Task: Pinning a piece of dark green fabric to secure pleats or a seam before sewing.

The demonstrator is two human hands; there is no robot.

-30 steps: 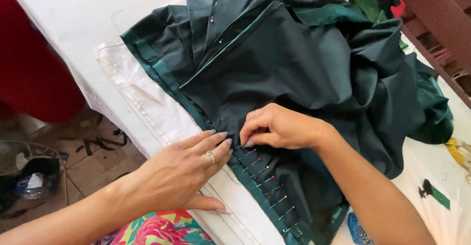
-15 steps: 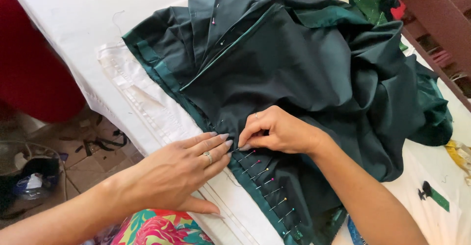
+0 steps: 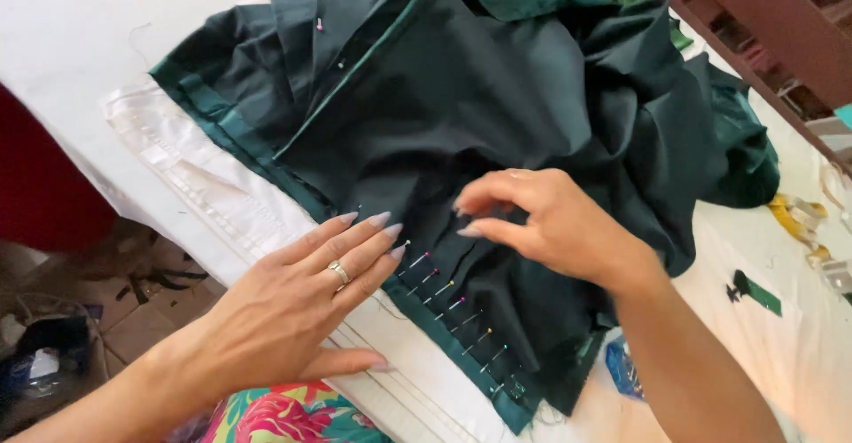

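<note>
Both hands (image 3: 293, 296) (image 3: 550, 221) on pinned fabric (image 3: 497, 106) — flat.

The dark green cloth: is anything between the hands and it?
No. The left hand lies flat on the cloth's edge beside the pins, and the right hand hovers just above the cloth.

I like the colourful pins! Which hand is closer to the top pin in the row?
Left. The left hand lies flat with its fingertips right beside the top pin. The right hand hovers over the dark green fabric, a little farther off.
</note>
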